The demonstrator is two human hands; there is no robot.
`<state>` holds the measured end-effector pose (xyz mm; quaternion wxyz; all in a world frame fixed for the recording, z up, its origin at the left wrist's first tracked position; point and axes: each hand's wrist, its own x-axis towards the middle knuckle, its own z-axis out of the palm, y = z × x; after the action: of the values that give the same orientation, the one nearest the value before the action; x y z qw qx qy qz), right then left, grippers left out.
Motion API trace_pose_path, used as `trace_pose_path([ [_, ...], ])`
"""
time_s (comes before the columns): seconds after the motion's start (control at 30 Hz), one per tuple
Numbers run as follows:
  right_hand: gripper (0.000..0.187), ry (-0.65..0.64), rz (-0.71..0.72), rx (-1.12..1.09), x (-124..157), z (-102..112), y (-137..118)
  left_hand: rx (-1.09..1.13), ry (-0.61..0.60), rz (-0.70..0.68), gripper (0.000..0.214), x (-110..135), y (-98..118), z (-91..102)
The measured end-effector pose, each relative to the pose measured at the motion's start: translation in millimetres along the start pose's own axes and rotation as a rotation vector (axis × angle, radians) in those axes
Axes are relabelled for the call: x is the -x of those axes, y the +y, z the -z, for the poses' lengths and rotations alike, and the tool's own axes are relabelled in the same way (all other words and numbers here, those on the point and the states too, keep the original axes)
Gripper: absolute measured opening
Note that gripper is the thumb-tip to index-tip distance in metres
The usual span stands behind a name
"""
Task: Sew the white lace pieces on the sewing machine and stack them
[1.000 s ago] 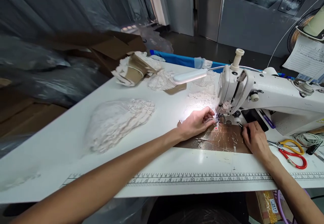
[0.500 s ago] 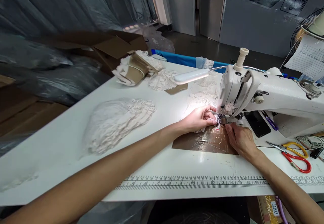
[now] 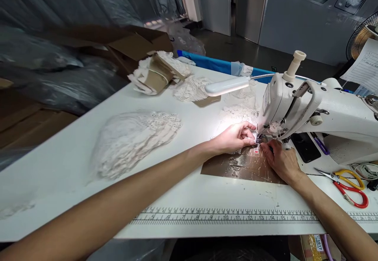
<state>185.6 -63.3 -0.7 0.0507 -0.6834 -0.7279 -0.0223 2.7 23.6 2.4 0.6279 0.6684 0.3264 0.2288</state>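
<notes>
A white sewing machine (image 3: 295,103) stands at the right, and a lamp lights its needle area. Just left of the presser foot, my left hand (image 3: 240,138) is closed in a pinch on white lace fabric (image 3: 236,115), which spreads out behind it. A short lace strip with a red mark (image 3: 256,150) shows below the foot. On the other side, my right hand (image 3: 280,159) has its fingers curled in, thumb and fingertips beside the strip; what they grip is hidden. Both hands rest over a shiny brown sheet (image 3: 236,168) on the table.
A pile of lace pieces (image 3: 136,143) lies left; a tied lace bundle (image 3: 161,72) sits behind it. Scissors with red and yellow handles (image 3: 345,184), a black phone (image 3: 305,147) and a purple-handled tool (image 3: 319,143) are at the right. A ruler strip (image 3: 224,216) runs along the front edge.
The view has shifted slightly, so the machine and scissors appear a little farther right. Both hands keep nearly the same place and hold at the presser foot.
</notes>
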Motion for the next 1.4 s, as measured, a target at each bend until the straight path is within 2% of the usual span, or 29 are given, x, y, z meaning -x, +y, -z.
trace_pose_path([
  [0.2,0.048,0.057,0.08,-0.04,-4.5,-2.7,-0.5,-0.032,-0.011,0.0,0.033,0.3,-2.5,1.4],
  [0.5,0.046,0.031,0.129,-0.138,-10.7,-10.4,3.3,-0.075,0.009,0.02,0.027,1.1,-0.7,1.6],
  [0.77,0.047,0.06,0.127,-0.24,-10.9,-14.3,2.5,-0.074,0.021,0.022,0.03,-0.4,-2.8,0.7],
  [0.93,0.043,0.114,0.119,-0.186,-12.1,-14.3,-2.3,-0.133,0.019,-0.022,0.03,1.3,-3.6,-1.4],
  [1.03,0.043,0.095,0.129,-0.16,-5.7,-7.9,-1.0,-0.325,0.018,-0.125,0.029,10.5,1.9,-1.6],
  [1.17,0.051,0.08,0.182,-0.137,12.1,1.7,17.8,-0.846,0.035,-0.398,0.03,24.0,11.9,6.3],
  [1.27,0.052,0.204,0.161,-0.072,23.7,4.7,36.2,-1.111,-0.033,-0.549,0.028,25.6,12.3,13.9],
  [1.33,0.045,0.325,0.159,-0.042,27.4,5.0,42.6,-1.16,-0.079,-0.628,0.026,22.5,7.7,15.8],
  [1.4,0.034,0.371,0.188,-0.08,27.8,5.0,42.0,-1.171,-0.08,-0.682,0.026,18.7,1.4,14.8],
])
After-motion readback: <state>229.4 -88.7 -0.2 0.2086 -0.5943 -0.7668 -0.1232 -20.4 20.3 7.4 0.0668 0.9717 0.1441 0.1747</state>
